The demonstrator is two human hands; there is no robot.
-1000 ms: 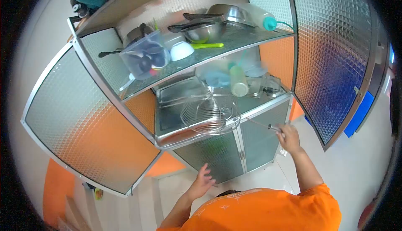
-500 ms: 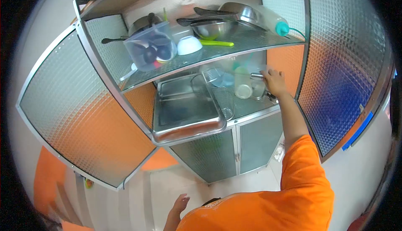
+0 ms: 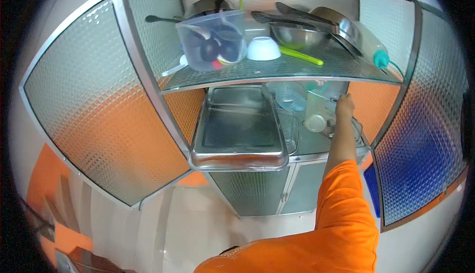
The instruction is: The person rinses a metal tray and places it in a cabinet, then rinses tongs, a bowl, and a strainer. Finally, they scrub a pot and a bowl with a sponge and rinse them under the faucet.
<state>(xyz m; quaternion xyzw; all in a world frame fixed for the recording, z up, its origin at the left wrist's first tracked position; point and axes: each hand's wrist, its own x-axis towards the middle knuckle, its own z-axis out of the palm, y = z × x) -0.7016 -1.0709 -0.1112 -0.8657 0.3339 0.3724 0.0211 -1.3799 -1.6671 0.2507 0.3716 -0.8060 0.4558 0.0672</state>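
Observation:
My right hand reaches into the lower shelf on the right side, its fingers closed around the end of a shiny metal handle. What the handle belongs to is hard to make out. Just left of the hand, a clear plastic jug or bottle leans with its round pale base facing me. Behind it is a bluish clear plastic container. Metal pieces lie below the hand, partly hidden by my forearm. My left hand is out of view.
A large metal baking tray juts over the lower shelf's front edge, beside a wire basket. The upper shelf holds a plastic tub of utensils, a white bowl, metal bowls and a squeeze bottle. Cabinet doors stand swung outward.
The view has moved closer and turned, so the cabinet sits differently in it. My right hand has gone deeper into the lower shelf with the metal handle. My left hand has left the view.

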